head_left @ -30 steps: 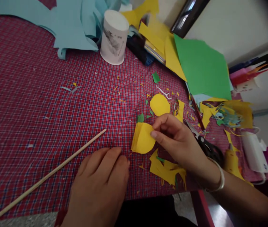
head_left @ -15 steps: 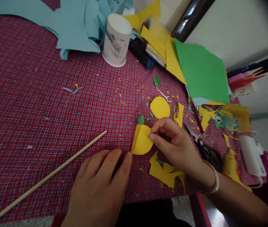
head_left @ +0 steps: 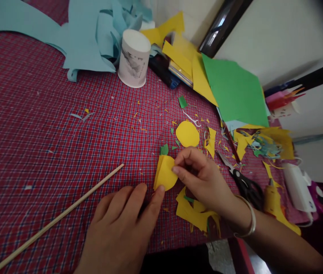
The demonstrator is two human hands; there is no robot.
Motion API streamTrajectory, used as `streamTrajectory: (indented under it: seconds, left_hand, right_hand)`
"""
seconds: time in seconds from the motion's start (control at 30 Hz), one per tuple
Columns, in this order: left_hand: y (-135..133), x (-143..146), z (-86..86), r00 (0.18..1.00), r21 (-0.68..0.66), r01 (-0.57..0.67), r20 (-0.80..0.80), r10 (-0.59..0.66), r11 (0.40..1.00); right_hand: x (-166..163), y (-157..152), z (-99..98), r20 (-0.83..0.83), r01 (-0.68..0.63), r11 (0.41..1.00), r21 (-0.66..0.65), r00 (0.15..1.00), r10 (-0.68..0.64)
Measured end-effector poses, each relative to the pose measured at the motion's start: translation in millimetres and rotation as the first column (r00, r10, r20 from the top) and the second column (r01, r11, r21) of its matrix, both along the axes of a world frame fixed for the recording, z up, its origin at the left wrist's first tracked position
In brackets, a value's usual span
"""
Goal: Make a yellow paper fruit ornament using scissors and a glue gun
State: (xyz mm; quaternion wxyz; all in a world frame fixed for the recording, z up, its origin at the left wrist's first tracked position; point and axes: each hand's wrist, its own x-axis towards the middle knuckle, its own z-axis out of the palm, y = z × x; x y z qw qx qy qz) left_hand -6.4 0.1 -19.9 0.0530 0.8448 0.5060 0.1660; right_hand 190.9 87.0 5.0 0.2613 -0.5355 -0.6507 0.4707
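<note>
A yellow folded-paper piece with several layers point(head_left: 165, 173) stands on the checked cloth, with a small green paper tab point(head_left: 164, 149) at its top. My right hand point(head_left: 202, 175) pinches its right edge between thumb and forefinger. My left hand point(head_left: 128, 217) lies with fingers spread, its thumb touching the bottom of the yellow piece. Just beyond my right hand is a flat yellow paper circle point(head_left: 188, 134). A wooden stick point(head_left: 61, 215) lies left of my left hand. Yellow paper scraps point(head_left: 191, 211) lie below my right hand.
An upturned paper cup point(head_left: 134, 59) stands at the back beside light-blue paper point(head_left: 88, 42). Green paper point(head_left: 235, 91) leans at the far right. Black-handled scissors point(head_left: 247, 186) and a yellow glue gun point(head_left: 272, 199) lie right of my right wrist, near a white device point(head_left: 298, 186).
My left thumb has moved right, from beside the yellow paper piece onto its lower edge. My right hand keeps its pinch. The whole view has shifted slightly.
</note>
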Motion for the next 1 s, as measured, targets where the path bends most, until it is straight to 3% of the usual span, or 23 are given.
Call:
streamTrajectory:
  seconds: [0.33, 1.0]
  left_hand:
    - [3.7, 2.0, 2.2, 0.999, 0.027, -0.008, 0.042, 0.007, 1.0]
    - [4.1, 2.4, 1.5, 0.997, 0.051, 0.013, 0.078, -0.017, 0.999]
  right_hand:
    - [-2.4, 2.1, 2.5, 0.07, 0.005, 1.0, -0.008, 0.998, -0.004]
    - [-1.7, 3.7, 3.0, 0.198, -0.087, 0.99, 0.11, 0.978, 0.063]
